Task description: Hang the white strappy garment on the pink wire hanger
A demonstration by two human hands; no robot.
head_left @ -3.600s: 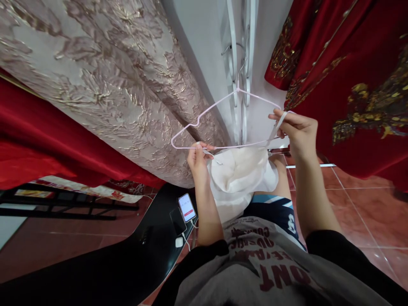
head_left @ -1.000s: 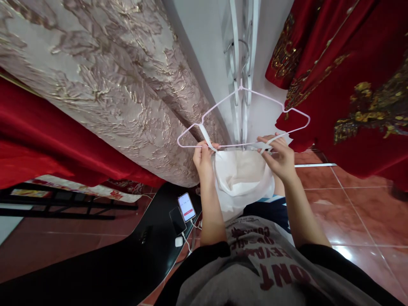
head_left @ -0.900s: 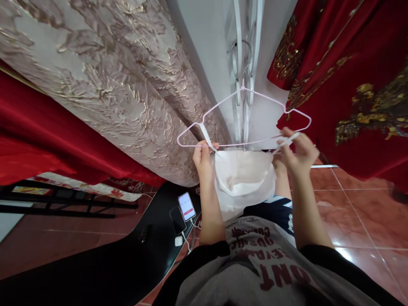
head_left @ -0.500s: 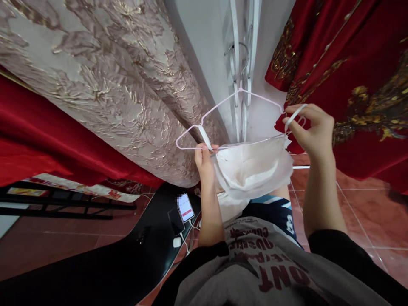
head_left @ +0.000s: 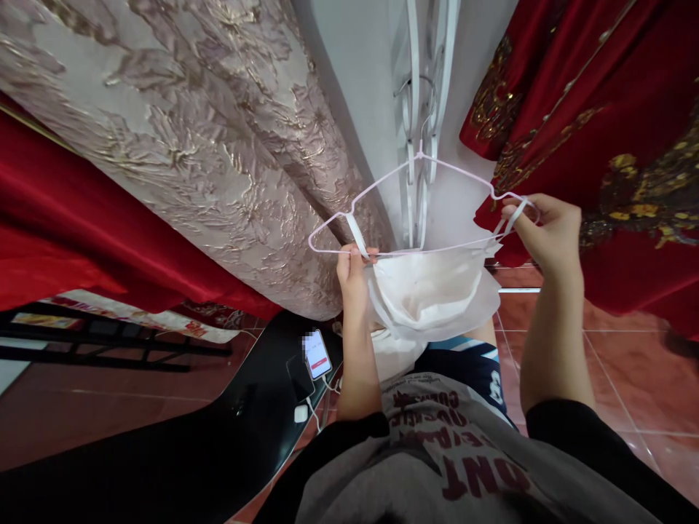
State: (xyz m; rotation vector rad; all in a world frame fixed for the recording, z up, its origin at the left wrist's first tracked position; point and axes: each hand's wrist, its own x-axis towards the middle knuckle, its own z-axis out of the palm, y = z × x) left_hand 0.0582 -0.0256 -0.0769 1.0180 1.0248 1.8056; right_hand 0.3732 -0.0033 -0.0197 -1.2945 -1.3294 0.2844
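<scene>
A pale pink clothes hanger (head_left: 386, 177) with a metal hook is held out in front of me. My left hand (head_left: 354, 268) is closed on its bottom bar near the left end, where a white strap is looped over the hanger's arm. My right hand (head_left: 550, 231) pinches the other white strap (head_left: 516, 217) at the hanger's right end; the strap passes over the arm there. From the straps hangs a thin white garment (head_left: 431, 291), like a camisole top, just below the bar. Its lower part is bunched near my lap.
White hangers (head_left: 413, 124) hang on the wall ahead. A beige-gold brocade garment (head_left: 218, 145) hangs at left and a red embroidered one (head_left: 628, 160) at right. On the black bench (head_left: 218, 444) at lower left lie two phones (head_left: 317, 355) with charging cables.
My right hand has moved slightly outward and down, and the right strap now goes over the hanger's right arm instead of being held in front of it. My left hand keeps its hold.
</scene>
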